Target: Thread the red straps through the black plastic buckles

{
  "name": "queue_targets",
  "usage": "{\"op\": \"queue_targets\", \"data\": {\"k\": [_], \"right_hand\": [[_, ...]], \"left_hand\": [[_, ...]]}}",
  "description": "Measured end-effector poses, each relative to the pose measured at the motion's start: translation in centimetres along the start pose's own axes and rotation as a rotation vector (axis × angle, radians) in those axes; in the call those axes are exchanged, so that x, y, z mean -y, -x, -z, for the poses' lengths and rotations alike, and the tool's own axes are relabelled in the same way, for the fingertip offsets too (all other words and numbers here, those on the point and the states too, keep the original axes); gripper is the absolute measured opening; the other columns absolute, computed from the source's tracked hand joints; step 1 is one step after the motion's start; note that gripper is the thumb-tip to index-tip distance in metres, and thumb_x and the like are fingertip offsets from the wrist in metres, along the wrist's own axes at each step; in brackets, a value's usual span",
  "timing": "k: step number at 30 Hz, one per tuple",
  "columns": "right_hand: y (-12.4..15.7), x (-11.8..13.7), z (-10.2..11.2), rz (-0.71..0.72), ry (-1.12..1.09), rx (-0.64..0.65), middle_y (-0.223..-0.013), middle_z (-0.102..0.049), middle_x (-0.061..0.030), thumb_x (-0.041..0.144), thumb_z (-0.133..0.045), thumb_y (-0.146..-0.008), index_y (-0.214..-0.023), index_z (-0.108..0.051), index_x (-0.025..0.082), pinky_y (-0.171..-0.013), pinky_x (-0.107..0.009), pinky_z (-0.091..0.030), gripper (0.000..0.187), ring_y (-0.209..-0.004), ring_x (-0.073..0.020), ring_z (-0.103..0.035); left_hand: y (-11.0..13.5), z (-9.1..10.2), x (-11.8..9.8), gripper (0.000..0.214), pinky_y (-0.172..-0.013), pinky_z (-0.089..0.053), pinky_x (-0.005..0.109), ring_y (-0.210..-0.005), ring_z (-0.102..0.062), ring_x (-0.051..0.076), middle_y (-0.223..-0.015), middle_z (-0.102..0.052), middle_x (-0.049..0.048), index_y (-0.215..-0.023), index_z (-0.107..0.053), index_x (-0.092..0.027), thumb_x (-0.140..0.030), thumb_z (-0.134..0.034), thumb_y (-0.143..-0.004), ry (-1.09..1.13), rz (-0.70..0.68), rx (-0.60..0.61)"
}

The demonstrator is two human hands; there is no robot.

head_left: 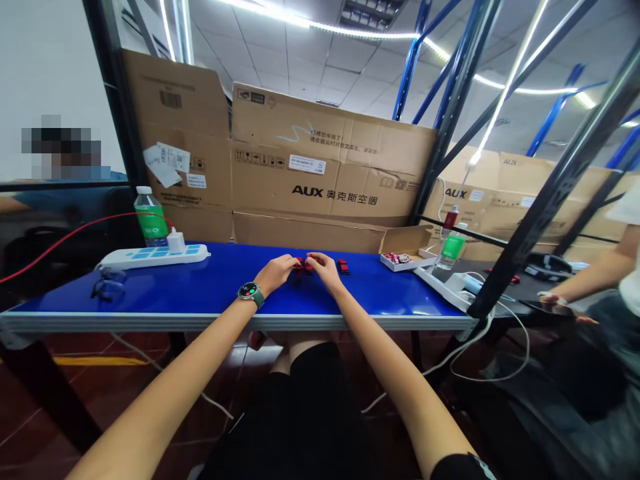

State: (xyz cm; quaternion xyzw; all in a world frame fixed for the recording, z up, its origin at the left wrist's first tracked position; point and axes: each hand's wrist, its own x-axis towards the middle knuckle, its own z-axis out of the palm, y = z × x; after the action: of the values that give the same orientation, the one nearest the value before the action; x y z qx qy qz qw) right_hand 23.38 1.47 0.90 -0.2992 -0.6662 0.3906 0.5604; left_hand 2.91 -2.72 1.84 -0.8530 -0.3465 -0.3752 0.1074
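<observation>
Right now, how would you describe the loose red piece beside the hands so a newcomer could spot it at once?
Find the blue table below the big AUX cardboard box. At its middle, the left hand and right hand meet over a red piece. Yours is the small red block just right of them, lying alone on the table, touched by neither hand.

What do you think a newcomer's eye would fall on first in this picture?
The glossy blue table stands out first, with the left hand and right hand meeting at its middle over small red pieces. Behind it rise large AUX cardboard boxes.
</observation>
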Motion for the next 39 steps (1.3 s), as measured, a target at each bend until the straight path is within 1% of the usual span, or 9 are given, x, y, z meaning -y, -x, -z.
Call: {"op": "queue_targets", "data": {"k": [3,7,12,16,20,23,28,35,39], "right_hand": [[0.2,0.0,-0.2,-0.016,0.057,0.061,-0.099,-0.076,-0.008,0.054,-0.071,-0.08,-0.11,-0.071,0.018,-0.079,-0.033,-0.06,0.047,-0.084,-0.0189,-0.073],[0.6,0.1,-0.9,0.035,0.077,0.139,-0.092,-0.074,-0.0035,0.052,-0.072,-0.08,-0.115,-0.066,0.021,-0.077,-0.032,-0.061,0.047,-0.077,-0.0168,-0.073],[0.7,0.2,-1.3,0.011,0.044,0.048,-0.09,-0.073,-0.0011,0.051,-0.077,-0.074,-0.111,-0.06,0.023,-0.068,-0.03,-0.061,0.049,-0.072,-0.0164,-0.072],[0.8,0.7,-1.2,0.069,0.08,0.037,-0.093,-0.075,-0.0034,0.048,-0.078,-0.075,-0.102,-0.064,0.022,-0.075,-0.031,-0.061,0.041,-0.081,-0.0187,-0.073],[1.2,1.6,-1.0,0.139,0.145,0.056,-0.09,-0.077,-0.0047,0.047,-0.071,-0.082,-0.095,-0.071,0.02,-0.082,-0.032,-0.059,0.03,-0.085,-0.0204,-0.073],[1.5,2.4,-1.0,0.199,0.168,0.111,-0.096,-0.078,-0.0058,0.045,-0.069,-0.085,-0.095,-0.074,0.02,-0.086,-0.034,-0.058,0.028,-0.088,-0.0216,-0.074],[1.7,2.7,-1.1,0.244,0.228,0.083,-0.099,-0.079,-0.0065,0.045,-0.069,-0.085,-0.093,-0.077,0.02,-0.089,-0.036,-0.058,0.027,-0.092,-0.024,-0.074],[1.6,1.7,-1.1,0.283,0.301,0.068,-0.096,-0.079,-0.0071,0.042,-0.071,-0.084,-0.087,-0.078,0.021,-0.084,-0.035,-0.059,0.022,-0.091,-0.0242,-0.074],[1.4,1.7,-1.4,0.23,0.268,0.04,-0.094,-0.078,-0.0062,0.042,-0.073,-0.081,-0.086,-0.075,0.022,-0.084,-0.034,-0.06,0.02,-0.09,-0.0233,-0.075]], "left_hand": [[-0.1,-0.1,0.1,0.021,-0.086,-0.052,0.032,-0.091,-0.067,0.02,-0.095,-0.07,0.0068,-0.1,-0.069,-0.02,-0.018,-0.048,-0.097,0.034,0.037,-0.012],[-0.2,0.1,0.0,0.016,-0.083,-0.052,0.032,-0.085,-0.067,0.02,-0.09,-0.072,0.0053,-0.091,-0.068,-0.02,-0.019,-0.052,-0.092,0.132,0.117,-0.044],[-0.1,0.2,-0.2,0.02,-0.079,-0.056,0.031,-0.083,-0.071,0.02,-0.093,-0.076,0.0051,-0.095,-0.068,-0.02,-0.038,-0.061,-0.09,0.402,0.238,-0.048],[-0.1,-0.3,0.1,0.032,-0.081,-0.059,0.034,-0.086,-0.074,0.023,-0.092,-0.076,0.0049,-0.089,-0.065,-0.02,-0.048,-0.076,-0.078,0.526,0.309,-0.065],[-0.2,-0.7,0.8,0.035,-0.088,-0.059,0.037,-0.091,-0.074,0.024,-0.098,-0.077,0.0092,-0.089,-0.065,-0.017,-0.048,-0.077,-0.078,0.649,0.355,-0.131],[-0.2,-0.7,1.3,0.041,-0.088,-0.059,0.041,-0.093,-0.074,0.025,-0.103,-0.077,0.0136,-0.094,-0.067,-0.015,-0.05,-0.08,-0.076,0.763,0.372,-0.165],[-0.2,-0.6,1.6,0.047,-0.093,-0.058,0.044,-0.099,-0.073,0.028,-0.109,-0.076,0.0163,-0.098,-0.072,-0.013,-0.053,-0.081,-0.075,0.812,0.372,-0.157],[-0.1,-0.8,1.5,0.046,-0.096,-0.057,0.046,-0.099,-0.074,0.03,-0.105,-0.078,0.0149,-0.095,-0.077,-0.013,-0.051,-0.084,-0.071,0.809,0.37,-0.166],[-0.2,-0.8,1.4,0.048,-0.095,-0.057,0.047,-0.098,-0.074,0.031,-0.102,-0.078,0.0146,-0.092,-0.078,-0.013,-0.053,-0.086,-0.066,0.811,0.387,-0.165]]}}
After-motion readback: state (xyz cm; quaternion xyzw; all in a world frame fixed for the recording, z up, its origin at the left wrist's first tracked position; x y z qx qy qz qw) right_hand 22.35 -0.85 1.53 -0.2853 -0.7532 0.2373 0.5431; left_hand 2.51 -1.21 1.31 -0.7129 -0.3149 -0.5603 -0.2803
